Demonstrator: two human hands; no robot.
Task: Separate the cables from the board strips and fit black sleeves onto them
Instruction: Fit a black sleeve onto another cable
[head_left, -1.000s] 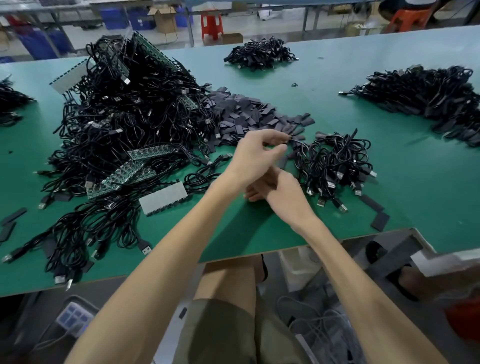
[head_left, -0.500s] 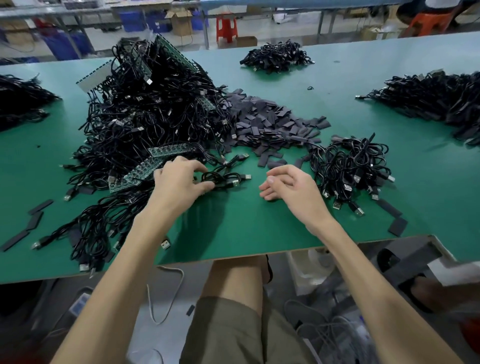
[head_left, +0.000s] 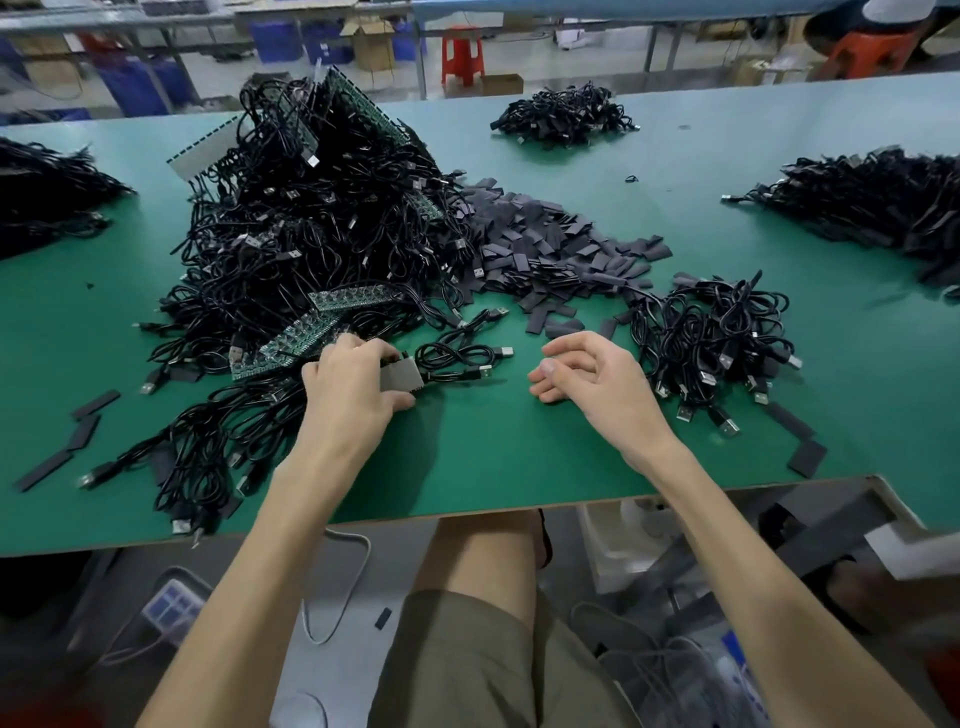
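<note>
At lower centre of the frame, the left hand (head_left: 353, 387) pinches a grey board strip (head_left: 401, 375) between thumb and fingers, with cables (head_left: 457, 358) lying just right of the grip. The right hand (head_left: 587, 374) rests near them on the green table (head_left: 467, 467), fingers loosely curled and holding nothing.

The person wears loose olive-khaki shorts (head_left: 467, 665), slightly creased, which end just above one bare knee (head_left: 483, 545). The left forearm (head_left: 270, 545) and right forearm (head_left: 727, 530) are bare from the wrist to the lower edge of the view. The left hand (head_left: 353, 389) and right hand (head_left: 592, 384) are bare as well.
</note>
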